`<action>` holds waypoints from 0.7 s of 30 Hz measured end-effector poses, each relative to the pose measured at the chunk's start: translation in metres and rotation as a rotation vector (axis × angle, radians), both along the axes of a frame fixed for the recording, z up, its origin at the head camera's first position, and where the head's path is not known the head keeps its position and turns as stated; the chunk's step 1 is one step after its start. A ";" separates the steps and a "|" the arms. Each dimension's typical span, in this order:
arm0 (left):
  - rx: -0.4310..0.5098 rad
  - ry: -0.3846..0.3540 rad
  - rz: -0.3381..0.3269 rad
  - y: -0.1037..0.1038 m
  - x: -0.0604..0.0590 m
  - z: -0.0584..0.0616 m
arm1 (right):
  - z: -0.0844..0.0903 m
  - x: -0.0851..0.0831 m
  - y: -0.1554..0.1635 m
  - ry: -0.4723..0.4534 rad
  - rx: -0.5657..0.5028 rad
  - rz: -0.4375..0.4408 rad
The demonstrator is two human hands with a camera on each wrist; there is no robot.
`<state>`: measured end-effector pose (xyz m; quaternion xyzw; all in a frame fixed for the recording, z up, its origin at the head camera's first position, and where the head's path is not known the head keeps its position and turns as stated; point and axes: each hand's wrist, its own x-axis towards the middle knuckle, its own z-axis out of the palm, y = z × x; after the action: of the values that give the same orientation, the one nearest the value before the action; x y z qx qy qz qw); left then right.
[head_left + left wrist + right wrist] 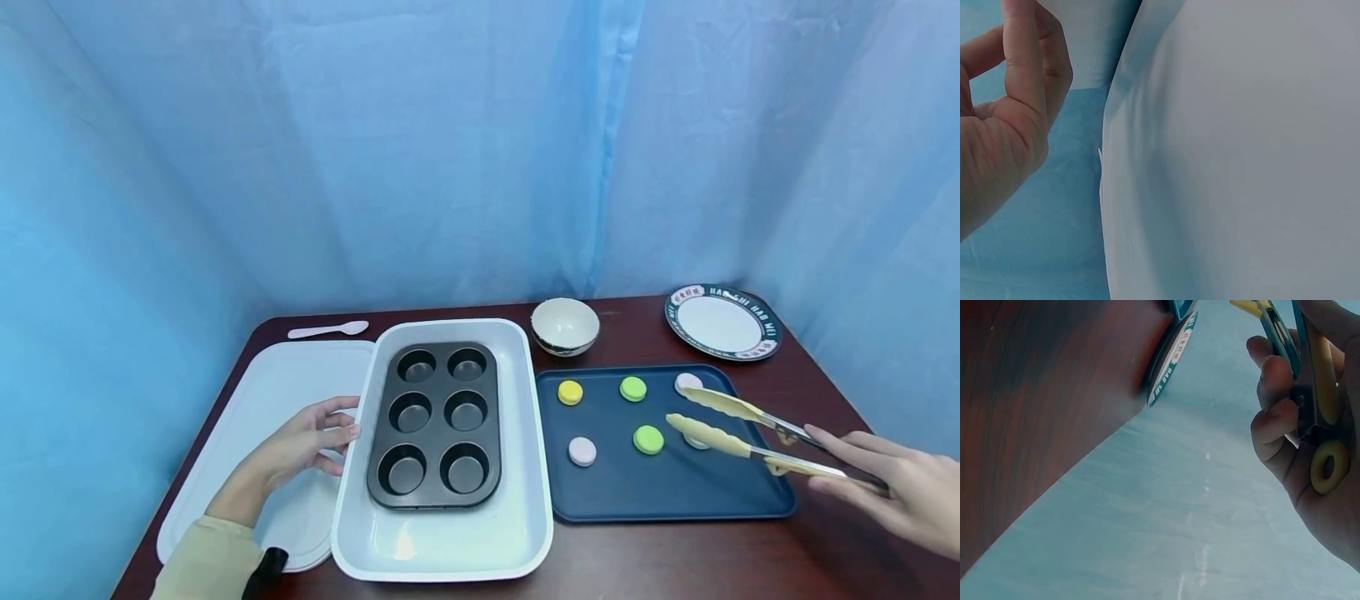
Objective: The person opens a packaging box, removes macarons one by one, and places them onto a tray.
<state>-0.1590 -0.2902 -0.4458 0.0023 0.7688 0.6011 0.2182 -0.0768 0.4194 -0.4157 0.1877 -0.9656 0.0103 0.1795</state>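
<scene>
Holding yellow-tipped metal tongs (738, 429) in right hand (892, 483), tips apart over white round macaron (696, 440) on dark blue tray (675, 492) | left hand (300, 446) relaxed, fingertips against white enamel baking dish (517, 467) | advice: squeeze gently, lift level.

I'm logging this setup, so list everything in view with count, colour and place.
muffin tin: 1, dark, in white tray
white tray: 1, table centre
cutting board: 1, white, left
spoon: 1, white, back left
bowl: 1, cream, back centre
plate: 1, white, dark rim, back right
blue tray: 1, right
macarons: 6; yellow 1, green 2, pale 3; on blue tray
tongs: 1, yellow, over blue tray
left hand: touches white tray's edge
right hand: grips tongs
</scene>
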 end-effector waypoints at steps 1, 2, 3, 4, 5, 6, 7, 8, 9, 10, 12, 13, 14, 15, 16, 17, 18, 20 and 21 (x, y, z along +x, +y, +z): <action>0.001 0.000 0.000 0.000 0.000 0.000 | 0.000 0.000 0.000 0.015 -0.013 0.007; 0.000 0.001 0.000 0.000 0.000 0.000 | 0.001 -0.001 0.000 0.034 -0.030 0.014; 0.000 0.002 -0.001 0.000 0.000 0.000 | 0.001 -0.001 0.000 0.053 -0.048 0.020; -0.002 0.003 -0.001 0.000 0.000 0.000 | 0.001 -0.002 0.000 0.069 -0.069 0.024; -0.001 0.003 -0.001 0.000 0.000 0.000 | 0.002 -0.002 0.000 0.093 -0.092 0.032; -0.001 0.003 -0.001 0.000 0.000 0.000 | 0.002 -0.003 0.000 0.114 -0.116 0.041; -0.003 0.003 0.000 0.000 0.000 0.000 | 0.003 -0.005 0.000 0.134 -0.139 0.047; -0.005 0.003 0.001 0.000 0.000 0.001 | 0.003 -0.006 0.001 0.150 -0.159 0.046; -0.005 0.003 0.000 0.000 0.000 0.001 | 0.005 -0.006 0.000 0.164 -0.169 0.038; -0.005 0.001 0.000 0.000 0.000 0.001 | 0.006 -0.007 0.000 0.178 -0.183 0.030; -0.006 0.000 0.001 0.000 0.000 0.001 | 0.009 -0.009 -0.002 0.206 -0.201 0.004; -0.005 0.000 0.002 0.000 0.001 0.001 | 0.010 -0.010 -0.003 0.215 -0.208 -0.019; -0.003 0.000 0.000 0.000 0.001 0.001 | 0.011 -0.010 -0.004 0.221 -0.215 -0.048; -0.001 0.001 -0.002 0.000 0.001 0.001 | 0.011 -0.012 -0.004 0.228 -0.223 -0.069; 0.000 0.004 -0.003 0.000 0.001 0.001 | 0.011 -0.013 -0.004 0.230 -0.237 -0.089; 0.000 0.007 -0.003 0.000 0.001 0.001 | 0.011 -0.013 -0.005 0.207 -0.248 -0.116; 0.004 0.010 -0.006 0.000 0.001 0.001 | 0.010 -0.014 -0.005 0.173 -0.257 -0.139; 0.013 0.015 -0.011 -0.001 0.001 0.000 | 0.008 -0.015 -0.004 0.083 -0.274 -0.167; 0.017 0.017 -0.013 -0.001 0.001 0.000 | 0.007 -0.016 -0.003 0.030 -0.284 -0.170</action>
<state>-0.1579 -0.2908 -0.4460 0.0144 0.7655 0.6060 0.2157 -0.0929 0.4165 -0.4092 0.0780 -0.9642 0.1285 0.2186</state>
